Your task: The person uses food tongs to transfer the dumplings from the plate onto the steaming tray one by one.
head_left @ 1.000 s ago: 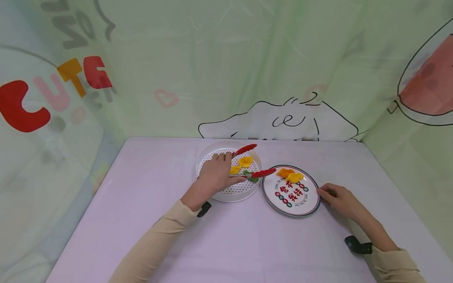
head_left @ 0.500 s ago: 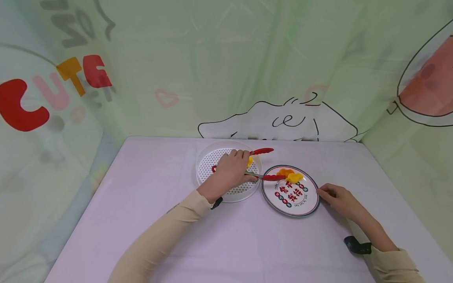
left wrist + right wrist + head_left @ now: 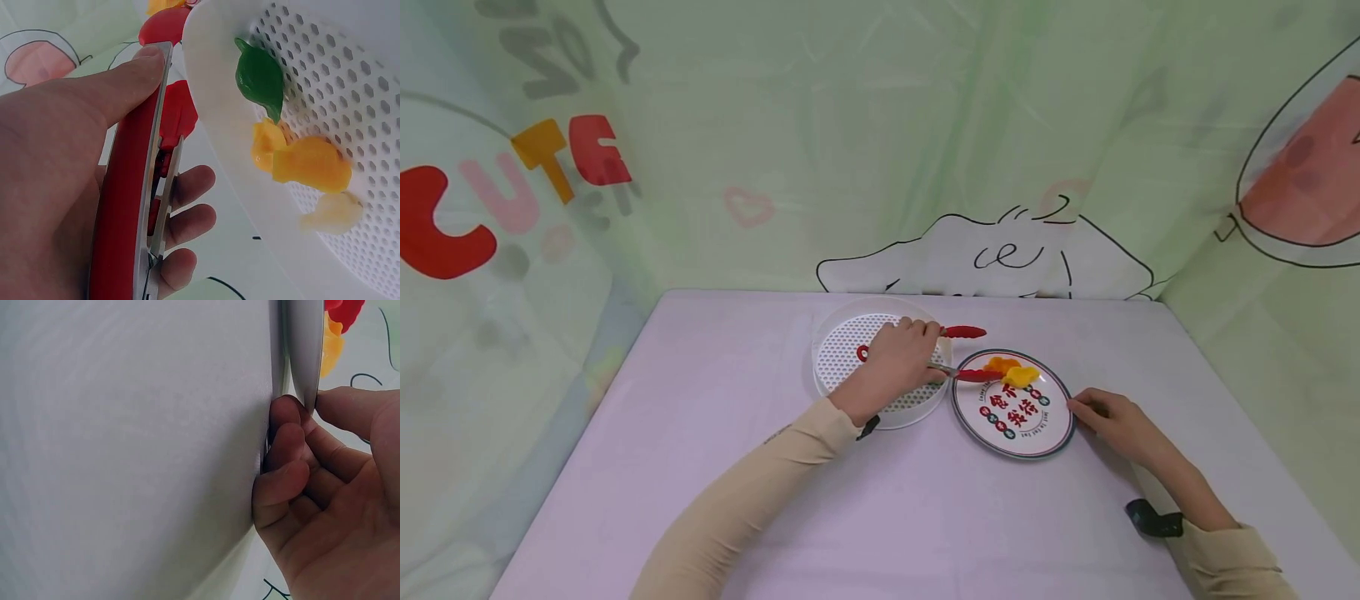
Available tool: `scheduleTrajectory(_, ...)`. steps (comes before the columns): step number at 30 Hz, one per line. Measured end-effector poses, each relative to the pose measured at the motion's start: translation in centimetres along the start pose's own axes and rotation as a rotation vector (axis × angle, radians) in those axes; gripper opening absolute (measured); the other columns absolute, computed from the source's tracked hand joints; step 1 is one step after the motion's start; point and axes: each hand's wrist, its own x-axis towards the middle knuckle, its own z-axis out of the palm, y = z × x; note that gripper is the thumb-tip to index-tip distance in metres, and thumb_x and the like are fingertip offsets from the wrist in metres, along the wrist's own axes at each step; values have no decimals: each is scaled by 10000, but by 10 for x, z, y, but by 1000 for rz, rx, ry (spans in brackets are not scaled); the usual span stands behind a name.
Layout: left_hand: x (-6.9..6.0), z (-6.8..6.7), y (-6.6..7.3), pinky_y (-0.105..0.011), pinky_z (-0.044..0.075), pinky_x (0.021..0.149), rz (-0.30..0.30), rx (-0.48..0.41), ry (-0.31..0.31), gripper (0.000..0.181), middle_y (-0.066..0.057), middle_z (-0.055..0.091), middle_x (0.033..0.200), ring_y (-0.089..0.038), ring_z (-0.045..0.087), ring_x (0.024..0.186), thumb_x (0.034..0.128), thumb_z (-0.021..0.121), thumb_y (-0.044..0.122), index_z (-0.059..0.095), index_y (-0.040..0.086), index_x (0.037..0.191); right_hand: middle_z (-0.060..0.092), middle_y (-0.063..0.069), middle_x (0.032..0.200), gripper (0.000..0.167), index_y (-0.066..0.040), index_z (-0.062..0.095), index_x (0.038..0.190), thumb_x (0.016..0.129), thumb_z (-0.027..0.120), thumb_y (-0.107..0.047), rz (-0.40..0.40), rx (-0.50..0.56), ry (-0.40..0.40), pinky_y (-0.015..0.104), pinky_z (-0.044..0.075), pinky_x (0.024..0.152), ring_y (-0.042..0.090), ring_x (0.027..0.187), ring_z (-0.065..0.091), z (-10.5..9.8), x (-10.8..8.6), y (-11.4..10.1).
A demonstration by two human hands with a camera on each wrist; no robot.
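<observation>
The left hand (image 3: 895, 358) grips the red tongs (image 3: 979, 376), thumb on one arm, fingers on the other, tips spread with nothing visible between. It has shifted toward three o'clock, bringing one tip over the plate (image 3: 1054, 408) near its yellow piece (image 3: 1021, 377); work seems centred there now. The right hand (image 3: 1112, 421) pinches the plate's three-o'clock rim. At ten o'clock from the plate, the white basket (image 3: 880, 306) holds a green piece (image 3: 259, 78).

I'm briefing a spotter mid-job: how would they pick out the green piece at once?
On the table, find the round white perforated basket, left of the plate in the head view. In the left wrist view, the green piece lies inside, near the basket's wall. It is the only green one visible there, leaf-shaped, beside yellow pieces.
</observation>
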Motion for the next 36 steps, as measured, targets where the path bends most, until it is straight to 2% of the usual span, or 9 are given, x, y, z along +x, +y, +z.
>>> scheduleTrajectory(7, 1, 3, 5, -291, 530, 832, 20, 12, 18, 690, -4, 650, 1280, -173, 589, 1107, 898, 656, 594, 492, 156, 1405, 651, 63, 921, 377, 21, 649, 1123, 1056, 516, -325, 8, 0, -1, 194, 487, 675, 203, 860, 549, 1, 0, 0)
scheduleTrajectory(13, 3, 8, 13, -292, 519, 860, 20, 12, 8, 676, 4, 650, 1281, -172, 578, 1092, 896, 660, 586, 492, 172, 1403, 654, 63, 925, 379, 20, 651, 1122, 1059, 510, -326, 4, 2, -3, 191, 486, 675, 200, 858, 549, 0, 0, 0)
scheduleTrajectory(25, 4, 10, 23, -280, 528, 837, 30, 50, 32, 615, 36, 671, 1255, -154, 603, 1064, 912, 628, 596, 519, 203, 1373, 649, 60, 918, 352, 12, 651, 1118, 1058, 515, -307, 10, 7, 0, 190, 483, 677, 202, 859, 547, 0, -1, -2)
scheduleTrajectory(36, 3, 14, 24, -314, 516, 915, 26, 56, 29, 574, 59, 683, 1236, -154, 612, 1044, 939, 599, 582, 523, 209, 1369, 649, 63, 912, 356, 26, 648, 1121, 1056, 517, -298, 12, 14, -4, 185, 481, 668, 206, 855, 547, -1, -1, -3)
